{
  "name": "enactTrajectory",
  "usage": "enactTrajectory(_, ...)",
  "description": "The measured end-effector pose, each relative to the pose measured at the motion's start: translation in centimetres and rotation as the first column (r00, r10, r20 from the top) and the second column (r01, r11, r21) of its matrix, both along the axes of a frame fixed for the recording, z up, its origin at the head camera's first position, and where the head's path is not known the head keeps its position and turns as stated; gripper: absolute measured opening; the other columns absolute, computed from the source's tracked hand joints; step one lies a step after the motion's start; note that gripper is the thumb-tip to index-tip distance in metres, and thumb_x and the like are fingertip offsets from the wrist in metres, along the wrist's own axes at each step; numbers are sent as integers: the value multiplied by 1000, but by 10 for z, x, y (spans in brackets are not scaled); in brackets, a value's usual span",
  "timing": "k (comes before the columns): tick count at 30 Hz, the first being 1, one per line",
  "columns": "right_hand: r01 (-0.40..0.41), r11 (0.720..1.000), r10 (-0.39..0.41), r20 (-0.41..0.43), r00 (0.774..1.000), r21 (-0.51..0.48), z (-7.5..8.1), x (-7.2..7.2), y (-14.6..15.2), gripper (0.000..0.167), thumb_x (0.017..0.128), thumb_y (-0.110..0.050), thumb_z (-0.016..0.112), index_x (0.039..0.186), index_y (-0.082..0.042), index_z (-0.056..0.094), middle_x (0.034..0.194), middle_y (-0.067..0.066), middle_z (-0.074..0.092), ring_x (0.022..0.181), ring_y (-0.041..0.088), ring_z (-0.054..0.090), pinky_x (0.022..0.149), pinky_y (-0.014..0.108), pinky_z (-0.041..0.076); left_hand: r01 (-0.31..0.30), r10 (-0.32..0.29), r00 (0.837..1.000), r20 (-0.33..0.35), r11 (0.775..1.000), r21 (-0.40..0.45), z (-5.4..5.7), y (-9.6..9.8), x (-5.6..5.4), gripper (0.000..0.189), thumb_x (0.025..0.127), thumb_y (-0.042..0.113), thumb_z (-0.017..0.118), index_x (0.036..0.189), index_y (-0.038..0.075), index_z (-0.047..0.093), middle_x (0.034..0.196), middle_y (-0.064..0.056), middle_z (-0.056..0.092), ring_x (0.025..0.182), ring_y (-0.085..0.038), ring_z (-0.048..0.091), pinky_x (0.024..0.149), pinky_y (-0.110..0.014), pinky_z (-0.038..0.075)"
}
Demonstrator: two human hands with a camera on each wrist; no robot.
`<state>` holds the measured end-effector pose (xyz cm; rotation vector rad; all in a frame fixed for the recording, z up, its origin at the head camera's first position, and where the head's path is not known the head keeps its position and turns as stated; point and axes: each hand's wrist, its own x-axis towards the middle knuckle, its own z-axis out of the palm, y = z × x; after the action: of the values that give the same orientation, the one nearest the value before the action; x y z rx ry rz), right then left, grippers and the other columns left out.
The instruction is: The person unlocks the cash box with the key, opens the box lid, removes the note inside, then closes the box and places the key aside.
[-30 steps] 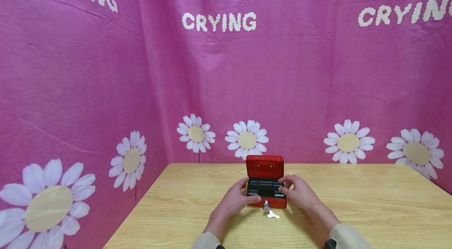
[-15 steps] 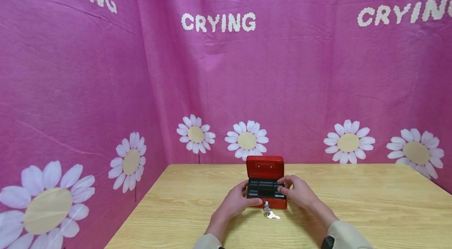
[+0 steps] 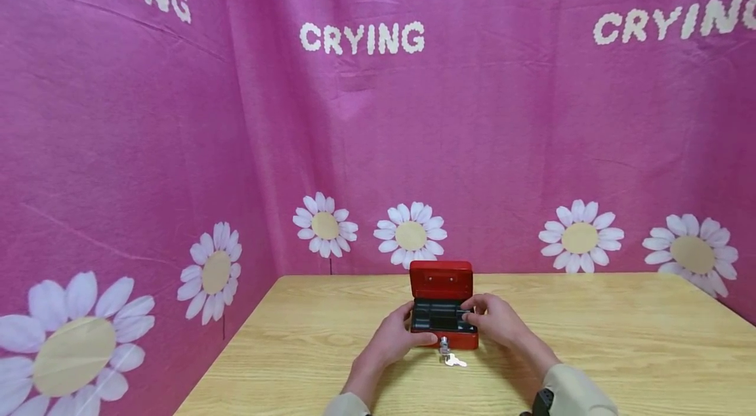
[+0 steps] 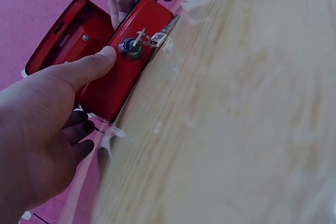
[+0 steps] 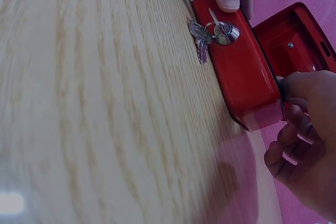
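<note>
Glossy red cash box (image 3: 461,340), lid (image 3: 441,279) raised, on wood-grained bench (image 3: 295,350); left hand (image 3: 392,337) grips box, right hand (image 3: 499,321) pinches black moulded tray (image 3: 443,312).

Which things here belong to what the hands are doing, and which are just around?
Likely the job: left hand, right hand, open red box, black tray, lock, keys.
Just around: wooden table under the box, pink flowered cloth.

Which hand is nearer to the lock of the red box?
Left. The left hand has its thumb beside the lock; the right hand is farther, at the right end of the box.
</note>
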<state>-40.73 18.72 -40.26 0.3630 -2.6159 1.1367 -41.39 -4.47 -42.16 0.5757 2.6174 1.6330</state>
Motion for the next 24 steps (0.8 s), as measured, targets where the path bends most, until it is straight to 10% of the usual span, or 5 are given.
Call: enactTrajectory(24,-3,1000,5,55,998,-23,-6,-5,0,12,86,-8,70,96,-3,74,78,2,60,75,15,48,65,26,38,-67,68,997,24,997,-41,-1,4,-4,89,76,32,87,150,9,43,148,-15,51,136,-38,46,113,-62,34)
